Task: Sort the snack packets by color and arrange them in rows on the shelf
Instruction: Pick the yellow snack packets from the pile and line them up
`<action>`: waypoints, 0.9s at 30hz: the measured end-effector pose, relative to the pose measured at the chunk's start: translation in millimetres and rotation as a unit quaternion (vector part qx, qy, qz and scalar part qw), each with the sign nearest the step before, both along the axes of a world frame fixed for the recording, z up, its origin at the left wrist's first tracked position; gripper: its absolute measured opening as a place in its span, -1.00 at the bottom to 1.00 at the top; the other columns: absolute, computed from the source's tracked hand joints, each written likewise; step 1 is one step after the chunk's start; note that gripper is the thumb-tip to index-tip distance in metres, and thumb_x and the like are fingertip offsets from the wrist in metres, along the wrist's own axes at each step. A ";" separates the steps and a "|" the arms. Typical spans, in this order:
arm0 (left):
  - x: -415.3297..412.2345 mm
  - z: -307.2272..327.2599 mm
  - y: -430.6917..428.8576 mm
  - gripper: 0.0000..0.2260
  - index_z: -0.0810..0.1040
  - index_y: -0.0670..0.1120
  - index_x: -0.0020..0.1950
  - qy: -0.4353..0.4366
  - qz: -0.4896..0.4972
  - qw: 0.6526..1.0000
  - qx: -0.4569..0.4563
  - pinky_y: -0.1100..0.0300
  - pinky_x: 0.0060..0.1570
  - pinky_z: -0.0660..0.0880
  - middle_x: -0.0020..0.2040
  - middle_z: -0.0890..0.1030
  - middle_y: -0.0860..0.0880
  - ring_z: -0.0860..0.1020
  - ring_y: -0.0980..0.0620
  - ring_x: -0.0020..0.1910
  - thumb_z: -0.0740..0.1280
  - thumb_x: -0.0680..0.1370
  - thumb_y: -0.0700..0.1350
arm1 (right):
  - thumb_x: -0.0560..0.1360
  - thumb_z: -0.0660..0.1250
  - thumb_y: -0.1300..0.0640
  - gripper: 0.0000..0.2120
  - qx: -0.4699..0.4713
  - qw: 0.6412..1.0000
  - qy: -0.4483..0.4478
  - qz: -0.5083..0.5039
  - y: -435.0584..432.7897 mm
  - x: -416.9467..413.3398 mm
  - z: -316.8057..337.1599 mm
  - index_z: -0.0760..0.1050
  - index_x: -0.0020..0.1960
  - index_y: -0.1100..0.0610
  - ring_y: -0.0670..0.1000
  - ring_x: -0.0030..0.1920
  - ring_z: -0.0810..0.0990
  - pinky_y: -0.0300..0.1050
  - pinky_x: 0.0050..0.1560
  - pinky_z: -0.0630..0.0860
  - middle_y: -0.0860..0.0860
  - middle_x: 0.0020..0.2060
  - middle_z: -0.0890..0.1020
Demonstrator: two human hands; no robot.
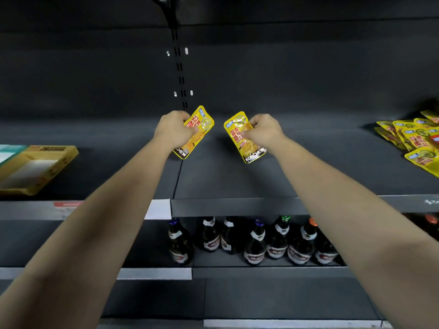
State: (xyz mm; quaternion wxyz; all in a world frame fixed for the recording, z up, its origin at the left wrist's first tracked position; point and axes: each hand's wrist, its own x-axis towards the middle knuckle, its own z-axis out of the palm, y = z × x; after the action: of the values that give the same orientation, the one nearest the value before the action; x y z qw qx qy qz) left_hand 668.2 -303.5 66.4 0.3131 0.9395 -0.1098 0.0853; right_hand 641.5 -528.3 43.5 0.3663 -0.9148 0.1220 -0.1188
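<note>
I see the dark matte shelf (237, 176) running past both frame edges. The yellow cardboard tray (35, 169) at left and the glossy yellow pile (413, 138) at right are both cut off. Bottles (256, 241) below are half hidden by the shelf lip. My left hand (174, 131) grips the left packet (196, 131), my right hand (264, 132) the right packet (242, 138), both crinkly foil above mid-shelf; print blurred.

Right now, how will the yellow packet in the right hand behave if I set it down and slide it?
The yellow packet is probably light: the right hand pinches it by one edge. It looks flat and flexible, so it may buckle when pushed. Its glossy film likely slides easily on the shelf.
</note>
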 end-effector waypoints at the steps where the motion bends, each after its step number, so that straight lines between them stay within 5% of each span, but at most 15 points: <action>1: 1.7 -2.0 4.0 -0.84 0.59 -0.17 -0.01 0.002 -0.003 1.000 0.000 0.05 -0.08 0.48 -0.11 0.61 -0.11 0.57 -0.10 -0.07 0.38 0.51 -0.09 | 0.43 0.46 0.12 -0.85 0.002 1.000 0.005 0.000 5.3 1.5 -1.9 0.56 -0.04 0.13 0.03 -0.08 0.56 -0.10 -0.07 0.52 0.02 -0.12 0.58; 4: 8.1 -6.5 12.9 -0.85 0.60 -0.14 -0.01 0.003 -0.008 1.000 -0.001 0.08 -0.08 0.47 -0.12 0.61 -0.08 0.57 -0.10 -0.05 0.39 0.50 -0.09 | 0.42 0.47 0.13 -0.84 0.022 1.000 0.010 -0.003 16.9 8.6 -6.3 0.56 -0.03 0.12 0.00 -0.08 0.53 -0.18 -0.12 0.43 0.00 -0.12 0.57; 10: 22.7 -7.4 23.9 -0.87 0.59 -0.09 0.01 -0.003 -0.002 1.000 -0.010 0.11 -0.09 0.45 -0.11 0.60 -0.05 0.55 -0.07 -0.07 0.39 0.51 -0.08 | 0.36 0.55 0.13 -0.76 0.127 0.992 0.008 -0.018 39.0 36.4 -18.7 0.54 -0.06 0.10 0.04 -0.04 0.64 -0.11 -0.09 0.56 0.06 -0.04 0.64; 13: 29.5 -8.7 28.4 -0.84 0.59 -0.08 0.06 -0.005 0.001 1.000 0.008 0.15 -0.12 0.42 -0.10 0.59 -0.03 0.55 -0.06 -0.05 0.39 0.52 -0.06 | 0.38 0.54 0.11 -0.74 0.128 0.992 0.009 -0.020 49.4 49.1 -24.2 0.43 -0.23 0.05 0.02 -0.10 0.59 -0.10 -0.12 0.54 0.04 -0.09 0.60; 16: 35.9 -11.2 34.0 -0.81 0.58 -0.08 0.09 -0.010 0.004 1.000 0.021 0.16 -0.14 0.39 -0.10 0.57 0.00 0.55 -0.05 -0.06 0.38 0.53 -0.05 | 0.39 0.53 0.08 -0.71 0.096 0.995 0.011 -0.018 57.9 58.9 -29.4 0.41 -0.31 0.05 0.01 -0.13 0.57 -0.05 -0.08 0.53 0.01 -0.16 0.59; 20: 42.8 -13.8 39.2 -0.76 0.58 -0.09 0.15 -0.012 0.004 1.000 0.027 0.15 -0.12 0.41 -0.04 0.60 -0.02 0.57 -0.06 0.00 0.38 0.53 -0.04 | 0.41 0.50 -0.01 -0.79 0.052 0.998 0.034 -0.016 61.7 68.4 -32.9 0.57 -0.10 0.11 0.02 -0.12 0.54 -0.16 -0.18 0.39 0.00 -0.18 0.58; 24: 47.6 -14.6 40.3 -0.74 0.57 -0.10 0.18 -0.014 0.003 0.999 0.030 0.15 -0.12 0.43 0.02 0.63 -0.05 0.58 -0.05 0.00 0.38 0.53 -0.03 | 0.42 0.47 -0.05 -0.74 -0.004 0.998 0.062 -0.014 61.3 71.0 -35.0 0.51 -0.23 0.11 0.08 -0.14 0.56 -0.16 -0.23 0.36 0.04 -0.25 0.58; 27: 48.8 -15.1 39.0 -0.73 0.57 -0.09 0.18 -0.015 0.000 0.999 0.032 0.15 -0.12 0.43 0.01 0.63 -0.05 0.58 -0.04 -0.02 0.39 0.52 -0.03 | 0.41 0.46 -0.09 -0.72 -0.036 0.997 0.067 -0.021 63.4 73.2 -38.0 0.47 -0.18 0.10 0.14 -0.03 0.61 -0.14 -0.22 0.36 0.10 -0.12 0.63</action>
State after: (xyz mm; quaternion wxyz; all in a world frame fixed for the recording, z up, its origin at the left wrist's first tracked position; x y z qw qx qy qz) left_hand 717.0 -264.5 51.3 0.2812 0.9476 -0.1176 0.0958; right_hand 714.8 -464.8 5.5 0.3219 -0.9304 0.1611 -0.0691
